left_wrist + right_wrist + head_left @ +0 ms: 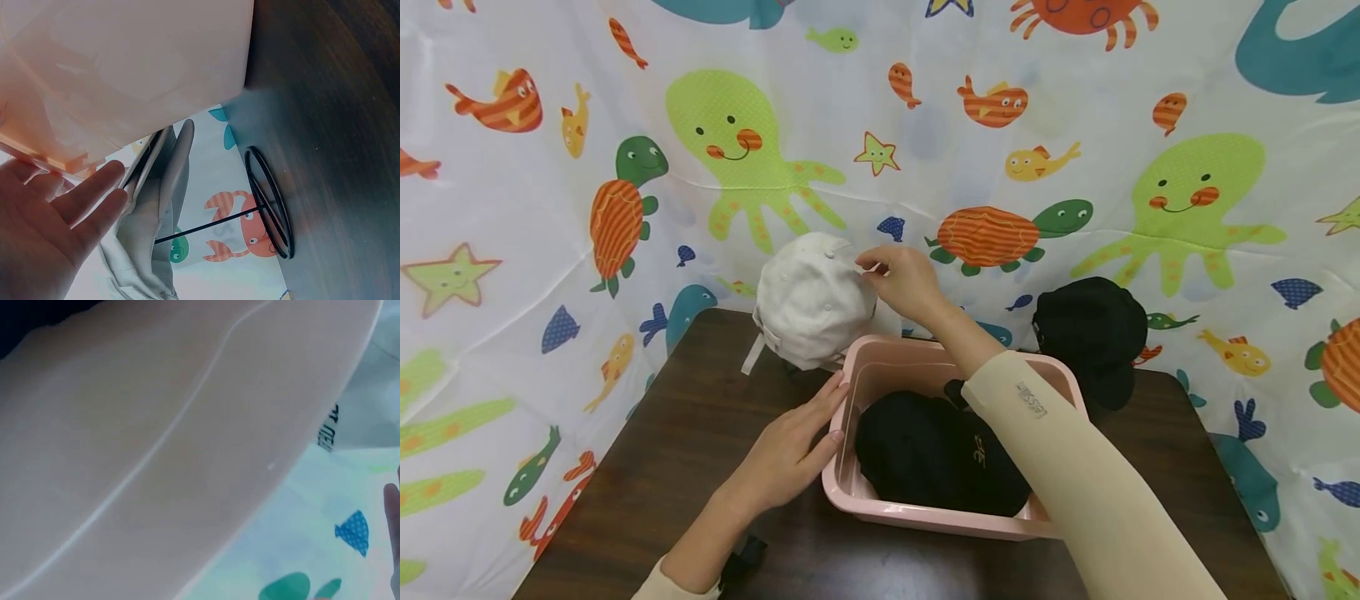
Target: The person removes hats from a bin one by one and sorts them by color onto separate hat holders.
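A dark bench (692,400) carries a pink bin (940,518) against the left grip (792,454), whose straight fingers lie spread at its rim, probably to steady it. Left of the right grip (901,282), a white cap (812,300) seems held up by a wire stand (212,223); bent fingertips meet its edge, whether pinching I cannot tell.
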